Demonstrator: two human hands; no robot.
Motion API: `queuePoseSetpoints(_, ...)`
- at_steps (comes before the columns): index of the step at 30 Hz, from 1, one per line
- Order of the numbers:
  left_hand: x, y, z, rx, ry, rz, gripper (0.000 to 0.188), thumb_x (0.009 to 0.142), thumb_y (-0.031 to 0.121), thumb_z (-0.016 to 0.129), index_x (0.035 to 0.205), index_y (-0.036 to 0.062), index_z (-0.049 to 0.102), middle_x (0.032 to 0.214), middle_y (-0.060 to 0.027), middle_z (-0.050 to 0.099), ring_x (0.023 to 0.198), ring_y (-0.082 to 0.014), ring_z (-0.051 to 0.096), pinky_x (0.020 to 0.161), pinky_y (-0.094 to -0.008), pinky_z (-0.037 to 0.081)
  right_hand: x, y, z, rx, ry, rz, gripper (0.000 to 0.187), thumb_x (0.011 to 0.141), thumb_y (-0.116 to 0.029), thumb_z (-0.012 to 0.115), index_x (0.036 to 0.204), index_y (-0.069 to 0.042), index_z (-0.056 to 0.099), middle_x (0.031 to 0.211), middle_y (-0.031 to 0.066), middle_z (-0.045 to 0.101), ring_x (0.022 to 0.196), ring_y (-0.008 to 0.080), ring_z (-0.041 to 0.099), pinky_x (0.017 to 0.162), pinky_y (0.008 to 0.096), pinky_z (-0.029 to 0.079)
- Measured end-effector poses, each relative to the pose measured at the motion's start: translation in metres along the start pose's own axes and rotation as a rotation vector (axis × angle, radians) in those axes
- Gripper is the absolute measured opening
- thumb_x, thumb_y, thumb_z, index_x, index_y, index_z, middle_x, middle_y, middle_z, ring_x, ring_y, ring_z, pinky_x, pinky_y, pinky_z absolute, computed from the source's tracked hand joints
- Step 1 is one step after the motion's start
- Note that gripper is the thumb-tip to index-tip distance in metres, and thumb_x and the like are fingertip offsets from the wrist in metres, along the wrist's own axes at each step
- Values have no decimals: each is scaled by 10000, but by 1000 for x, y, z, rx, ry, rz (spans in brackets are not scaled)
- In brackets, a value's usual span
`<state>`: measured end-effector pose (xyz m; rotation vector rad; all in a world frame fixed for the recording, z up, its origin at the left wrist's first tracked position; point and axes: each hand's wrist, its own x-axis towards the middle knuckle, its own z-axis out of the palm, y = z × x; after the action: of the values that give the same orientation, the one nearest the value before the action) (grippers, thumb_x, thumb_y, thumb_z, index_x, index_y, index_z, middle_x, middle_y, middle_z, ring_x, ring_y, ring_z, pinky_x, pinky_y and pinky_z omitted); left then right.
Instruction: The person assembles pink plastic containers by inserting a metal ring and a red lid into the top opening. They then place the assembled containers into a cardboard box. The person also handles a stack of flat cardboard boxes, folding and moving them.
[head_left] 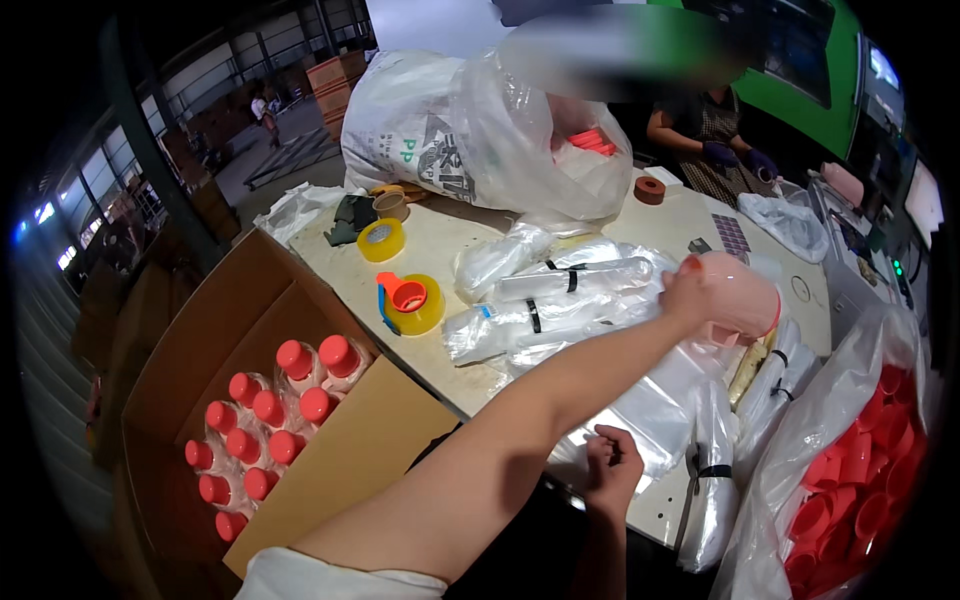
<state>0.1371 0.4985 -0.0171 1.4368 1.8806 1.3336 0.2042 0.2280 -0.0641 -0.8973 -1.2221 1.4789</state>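
My left arm stretches across the table to the right. My left hand [684, 300] is closed on one end of a clear, pinkish plastic bottle [742, 296], which lies tilted above the bags; a bit of red shows by the fingers. Nearer to me, my right hand [614, 466] hovers over the table's front edge with its fingers curled in, and nothing shows in them. Beneath and around both hands lie clear plastic bags [640, 410], some in bundles tied with black bands [535, 315]. At the left, an open cardboard box [320, 478] holds several clear bottles with red caps [268, 407].
A bag of red caps [845, 480] stands at the right. Tape rolls [381, 240] and a red tape dispenser [408, 294] lie on the table [440, 375]. Behind is a large white sack [410, 130]. Across the table, a person's gloved hands [720, 154] hold a small ring.
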Motion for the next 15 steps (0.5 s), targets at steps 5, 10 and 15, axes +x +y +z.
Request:
queuePoseSetpoints(5, -62, 89, -79, -89, 216, 570, 157, 866, 167, 657, 968, 48, 656, 1203, -123, 564, 1125, -354, 474, 994, -457, 399, 11, -10, -22, 218, 440, -66, 237, 949, -39, 609, 1181, 4, 589, 888, 17, 568, 696, 63, 502, 593, 191, 419)
queuePoseSetpoints(10, -160, 100, -249, -62, 291, 772, 160, 855, 175, 713, 838, 29, 649, 1200, -122, 537, 1184, -300, 478, 989, -363, 416, 11, -5, -93, 629, 700, 165, 224, 989, -333, 556, 868, -149, 601, 736, -40, 553, 640, 76, 503, 523, 251, 430)
queuePoseSetpoints(15, -255, 75, -306, -439, -295, 441, 172, 895, 174, 675, 998, 36, 675, 1182, -137, 520, 1146, -271, 517, 936, -352, 472, -84, -20, -70, 319, -41, 103, 859, 994, -681, 333, 1542, -20, 304, 1545, 170, 407, 1388, 345, 447, 1149, 492, 380)
